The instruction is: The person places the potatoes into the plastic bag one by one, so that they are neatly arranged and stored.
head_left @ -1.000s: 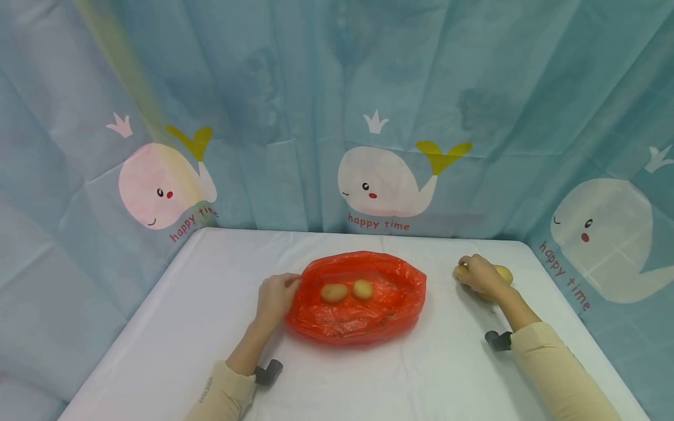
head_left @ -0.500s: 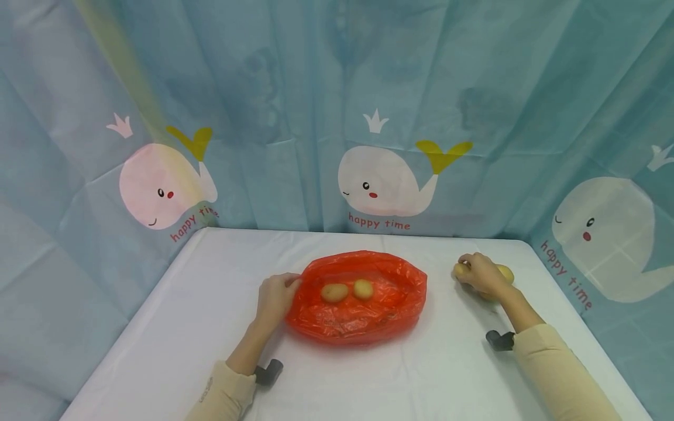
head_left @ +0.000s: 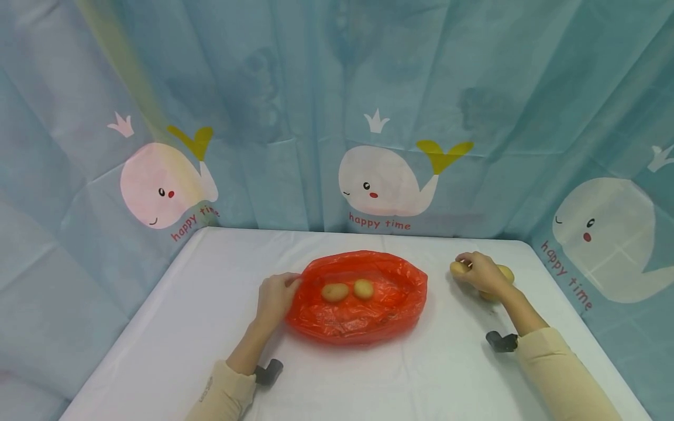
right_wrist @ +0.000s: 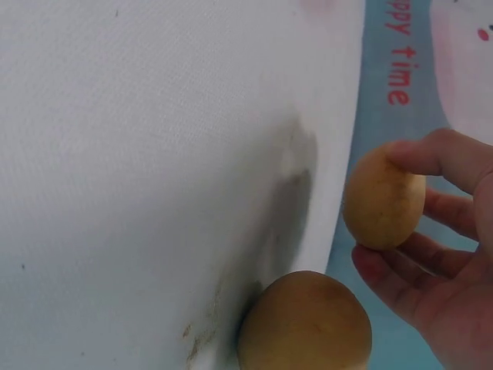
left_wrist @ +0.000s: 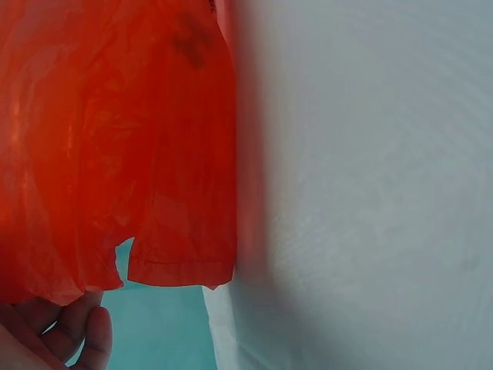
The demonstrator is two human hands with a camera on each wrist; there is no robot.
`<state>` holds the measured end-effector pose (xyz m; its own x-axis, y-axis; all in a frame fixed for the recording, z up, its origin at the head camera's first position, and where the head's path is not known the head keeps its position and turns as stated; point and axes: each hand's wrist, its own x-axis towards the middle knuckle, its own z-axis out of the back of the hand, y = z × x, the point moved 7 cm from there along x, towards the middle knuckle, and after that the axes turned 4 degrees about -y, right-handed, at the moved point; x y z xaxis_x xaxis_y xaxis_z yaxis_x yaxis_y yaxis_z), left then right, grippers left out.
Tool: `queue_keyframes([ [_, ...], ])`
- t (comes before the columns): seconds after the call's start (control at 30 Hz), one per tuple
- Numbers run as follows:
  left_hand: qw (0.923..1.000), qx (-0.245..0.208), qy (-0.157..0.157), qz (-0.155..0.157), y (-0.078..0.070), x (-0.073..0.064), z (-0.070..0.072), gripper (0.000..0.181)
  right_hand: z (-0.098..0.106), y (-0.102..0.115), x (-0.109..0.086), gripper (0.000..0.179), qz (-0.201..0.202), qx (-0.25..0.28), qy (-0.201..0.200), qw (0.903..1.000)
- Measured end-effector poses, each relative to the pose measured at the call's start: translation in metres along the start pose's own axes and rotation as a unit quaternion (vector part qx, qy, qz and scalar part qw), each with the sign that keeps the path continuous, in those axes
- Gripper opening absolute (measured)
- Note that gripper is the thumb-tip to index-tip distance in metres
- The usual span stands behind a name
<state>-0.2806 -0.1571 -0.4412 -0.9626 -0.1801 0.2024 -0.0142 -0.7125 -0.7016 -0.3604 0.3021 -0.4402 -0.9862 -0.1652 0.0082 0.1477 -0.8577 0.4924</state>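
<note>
A red plastic bag [head_left: 358,327] lies open-mouthed on the white table, with two potatoes inside, one oval [head_left: 334,293] and one rounder [head_left: 363,289]. My left hand [head_left: 274,298] pinches the bag's left rim between thumb and fingers; in the left wrist view the red plastic [left_wrist: 162,154] partly covers the fingertips. At the right, my right hand [head_left: 485,275] holds a potato [right_wrist: 377,202] by thumb and fingertips, slightly above the table. Beneath and behind this hand rest other potatoes, one at its right [head_left: 505,273] and one close by in the right wrist view [right_wrist: 308,327], partly hidden.
The white table [head_left: 421,380] ends at a pale blue curtain [head_left: 295,117] with printed whales, at the back and both sides. A dark wrist mount [head_left: 268,372] sits under the left wrist, another [head_left: 500,341] under the right. Dirt specks [right_wrist: 202,339] mark the tabletop beside the potatoes.
My right hand has shifted slightly left and up with the potato, which now shows more clearly and apart from the others. The left hand and the bag stay the same.
</note>
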Motion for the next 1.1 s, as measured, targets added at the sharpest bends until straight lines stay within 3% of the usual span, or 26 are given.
queue_keyframes([
  [0.33, 1.0000, -0.004, 0.004, 0.000, -0.003, 0.000, 0.001, 0.027, 0.005, 0.007, -0.002, 0.043, 0.023, 0.006, -0.015, 0.9996],
  [1.1, 1.0000, -0.003, 0.003, 0.002, -0.002, 0.000, 0.001, 0.027, 0.014, 0.051, -0.010, 0.040, 0.064, 0.029, -0.048, 0.9963],
])
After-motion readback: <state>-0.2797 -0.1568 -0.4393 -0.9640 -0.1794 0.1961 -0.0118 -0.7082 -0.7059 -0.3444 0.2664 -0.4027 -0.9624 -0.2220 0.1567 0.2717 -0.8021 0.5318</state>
